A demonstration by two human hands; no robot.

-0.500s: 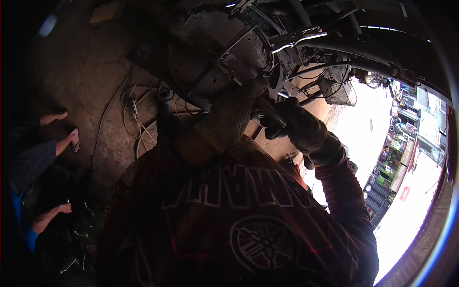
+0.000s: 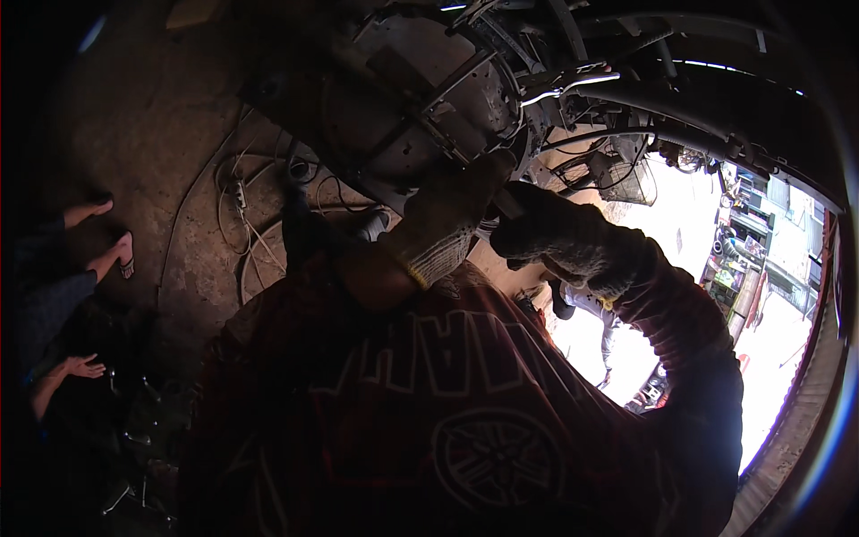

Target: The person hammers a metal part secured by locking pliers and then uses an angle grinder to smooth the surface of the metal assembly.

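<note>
In a knitted work glove, my left hand [image 2: 452, 210] is closed beside the lower rim of a large round metal frame [image 2: 438, 54]; what it grips is hidden. My right hand [image 2: 564, 234], in a darker-looking glove, wraps round a short flat greyish bar [image 2: 507, 204]. That bar's end sticks up between the two hands, and its kind is too dark to tell. Metal crossbars [image 2: 456, 82] run over the round frame just above my left hand.
Looped cords [image 2: 240, 192] lie on the floor at left. A seated person's hand [image 2: 82, 366] and bare feet show at far left. Pipes [image 2: 671, 98] and a wire basket [image 2: 631, 182] stand at upper right. Another person's leg [image 2: 610, 345] appears in bright light.
My right forearm has swung outward and its elbow sits farther right. My left hand has shifted slightly right. The seated person's hand has opened, and a person's leg has come into view at right.
</note>
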